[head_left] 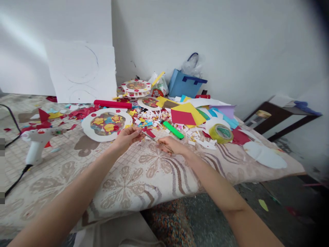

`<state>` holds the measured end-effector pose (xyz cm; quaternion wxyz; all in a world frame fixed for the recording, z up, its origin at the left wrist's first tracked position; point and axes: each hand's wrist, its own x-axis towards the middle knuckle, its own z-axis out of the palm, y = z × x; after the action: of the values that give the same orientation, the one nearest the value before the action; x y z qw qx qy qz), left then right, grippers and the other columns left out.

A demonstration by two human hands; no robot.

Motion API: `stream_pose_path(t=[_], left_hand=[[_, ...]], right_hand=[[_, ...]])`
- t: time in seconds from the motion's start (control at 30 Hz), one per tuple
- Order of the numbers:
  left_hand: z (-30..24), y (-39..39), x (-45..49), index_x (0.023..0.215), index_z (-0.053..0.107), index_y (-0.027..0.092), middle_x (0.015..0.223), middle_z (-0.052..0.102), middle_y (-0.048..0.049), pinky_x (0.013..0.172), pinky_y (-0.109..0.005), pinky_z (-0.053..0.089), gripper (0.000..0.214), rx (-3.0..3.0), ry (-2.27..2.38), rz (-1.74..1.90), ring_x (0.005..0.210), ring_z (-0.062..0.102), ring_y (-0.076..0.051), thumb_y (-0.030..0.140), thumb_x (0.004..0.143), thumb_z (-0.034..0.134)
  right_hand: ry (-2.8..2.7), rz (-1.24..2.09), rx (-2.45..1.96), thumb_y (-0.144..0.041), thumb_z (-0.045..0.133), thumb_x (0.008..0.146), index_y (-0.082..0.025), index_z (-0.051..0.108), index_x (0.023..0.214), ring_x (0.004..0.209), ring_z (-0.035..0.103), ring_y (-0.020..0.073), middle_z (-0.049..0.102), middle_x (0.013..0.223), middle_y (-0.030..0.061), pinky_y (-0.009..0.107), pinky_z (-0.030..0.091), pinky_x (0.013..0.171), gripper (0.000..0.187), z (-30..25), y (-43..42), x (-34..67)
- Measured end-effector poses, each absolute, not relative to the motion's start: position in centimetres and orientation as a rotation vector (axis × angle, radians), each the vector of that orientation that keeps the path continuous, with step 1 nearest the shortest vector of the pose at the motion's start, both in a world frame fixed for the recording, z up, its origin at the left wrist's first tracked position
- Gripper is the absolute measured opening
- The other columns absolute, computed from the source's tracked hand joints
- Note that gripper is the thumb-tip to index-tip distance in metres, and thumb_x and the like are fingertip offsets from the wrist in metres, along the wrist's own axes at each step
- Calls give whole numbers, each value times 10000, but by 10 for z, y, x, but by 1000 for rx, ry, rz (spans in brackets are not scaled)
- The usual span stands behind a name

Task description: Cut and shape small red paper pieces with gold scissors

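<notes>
My right hand (170,145) is wrapped round a pair of small metal scissors (149,137), whose thin blades point left toward my other hand. My left hand (130,138) is closed in a pinch by the scissor tips; what lies between its fingers is too small to make out. Just beyond the blades is a scrap of red paper (149,132). Left of my left hand lies a white scalloped ring (88,127) with yellow, red and blue paper flowers in its clear centre. A green cutter-like strip (173,130) rests beyond my right hand.
A white glue gun (36,145) with a black cord stands at left. Colored sheets (183,117), a yellow tape roll (221,133) and a white oval (264,155) lie at right. Behind are a red roll (112,104), a decorated round piece (136,88) and a blue bag (183,85).
</notes>
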<state>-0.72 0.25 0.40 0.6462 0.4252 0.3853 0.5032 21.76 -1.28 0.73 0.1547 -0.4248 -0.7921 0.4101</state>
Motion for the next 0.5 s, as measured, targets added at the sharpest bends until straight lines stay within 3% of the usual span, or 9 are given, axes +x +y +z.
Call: stream_pose_path(t=[0.5], left_hand=[[4,4,-10,758,592,136,685,675,-14,706,-232,528,210,1012,866,1116,681,655,-113,241,675,753]], right_hand=[[-2318,1124,-1247,-473,466,852,-181,388,577,376,410,72,374,433,-69,191,289,398,409,19,-17,218]])
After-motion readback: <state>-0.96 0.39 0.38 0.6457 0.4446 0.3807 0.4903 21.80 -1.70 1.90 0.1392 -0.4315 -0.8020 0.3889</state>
